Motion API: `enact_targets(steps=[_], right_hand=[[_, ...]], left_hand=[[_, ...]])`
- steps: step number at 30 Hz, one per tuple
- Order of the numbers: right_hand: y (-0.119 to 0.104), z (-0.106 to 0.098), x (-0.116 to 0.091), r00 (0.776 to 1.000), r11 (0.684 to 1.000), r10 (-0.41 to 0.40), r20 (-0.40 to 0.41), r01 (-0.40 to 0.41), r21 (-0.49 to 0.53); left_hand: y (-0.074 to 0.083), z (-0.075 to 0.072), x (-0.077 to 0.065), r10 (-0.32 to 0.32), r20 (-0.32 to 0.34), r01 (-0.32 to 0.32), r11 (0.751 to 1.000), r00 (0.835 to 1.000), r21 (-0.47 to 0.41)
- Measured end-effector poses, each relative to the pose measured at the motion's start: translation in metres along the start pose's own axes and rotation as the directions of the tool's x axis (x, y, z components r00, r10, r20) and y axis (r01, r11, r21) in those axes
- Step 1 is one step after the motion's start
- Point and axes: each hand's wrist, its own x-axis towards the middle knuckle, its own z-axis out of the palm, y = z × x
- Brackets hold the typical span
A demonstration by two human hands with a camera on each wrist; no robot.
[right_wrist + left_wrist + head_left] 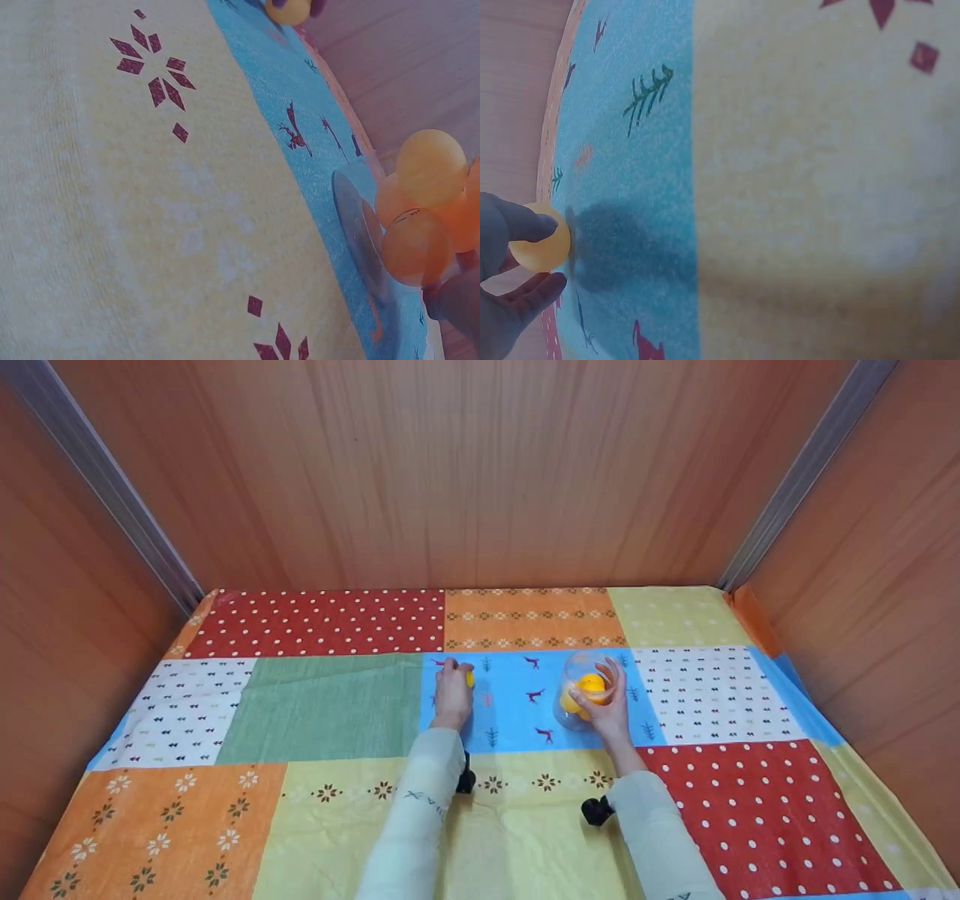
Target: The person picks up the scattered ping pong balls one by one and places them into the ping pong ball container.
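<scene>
Sleeves [420,810] closest to us, both arms reaching forward over the patchwork cloth [337,810]. We see the left hand [452,694] palm-down on the blue patch, pinching a small yellow ball [540,238] between thumb and fingertips [536,222]; ball sits at the hand's fingertip end, on its inner side, right at the cloth. Right hand [609,701] wraps its fingers around a clear jar [579,697], gripping from the near and outer side. Orange balls [429,169] inside the jar, just beyond the palm. Jar stands on the blue patch, well apart from the left hand.
</scene>
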Motion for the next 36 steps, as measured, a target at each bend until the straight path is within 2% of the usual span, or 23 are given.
enact_targets(steps=[6,10,15,21,26,31,36], right_hand=[[0.002,-0.001,0.001,1.0,0.999,0.03,-0.006,-0.03,-0.019],[0.005,-0.001,0.001,1.0,0.999,0.023,-0.014,-0.024,-0.035],[0.005,-0.001,0.0,0.999,0.998,0.026,-0.02,-0.027,-0.049],[0.004,-0.001,0.001,1.0,0.999,0.019,-0.011,-0.019,-0.034],[0.004,-0.001,0.001,1.0,0.999,0.0,-0.007,0.0,-0.036],[0.002,0.0,0.0,1.0,1.0,-0.021,-0.002,0.021,-0.022],[-0.008,0.001,-0.003,1.0,1.0,-0.008,0.01,0.009,-0.005]], left_hand=[[0.0,-0.002,0.0,-0.002,0.0,0.002,1.0,1.0,-0.024],[0.004,-0.002,0.0,0.03,-0.017,-0.03,0.999,0.999,-0.015],[0.016,-0.004,0.0,0.073,-0.042,-0.073,0.997,0.996,0.001],[0.035,-0.009,-0.002,0.119,-0.055,-0.122,0.991,0.991,-0.051],[0.047,-0.012,-0.006,0.166,-0.069,-0.175,0.975,0.984,-0.14],[0.058,-0.012,-0.014,0.216,-0.082,-0.23,0.945,0.973,-0.232],[0.069,-0.01,-0.021,0.266,-0.083,-0.279,0.921,0.96,-0.273]])
